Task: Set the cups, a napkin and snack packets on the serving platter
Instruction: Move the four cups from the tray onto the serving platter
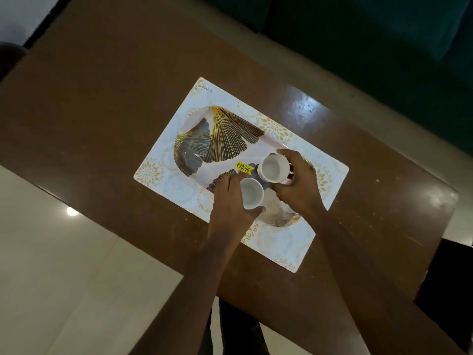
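Note:
An oval white serving platter (194, 139) with gold and dark leaf prints and a yellow price sticker (244, 167) lies on a white patterned placemat (163, 180). My left hand (230, 201) grips a small white paper cup (252, 193) over the platter's near part. My right hand (298, 184) grips a second white cup (273, 168) just beyond it, also over the platter. Both cups are upright and empty. Whether they touch the platter is hidden by my fingers. No napkin or snack packets are in view.
The placemat rests on a brown wooden table (115, 111) with a glossy top. A dark green seat (384, 47) stands beyond the far edge. Pale floor tiles (64, 265) show to the left, and a dark object (445, 278) sits at the right.

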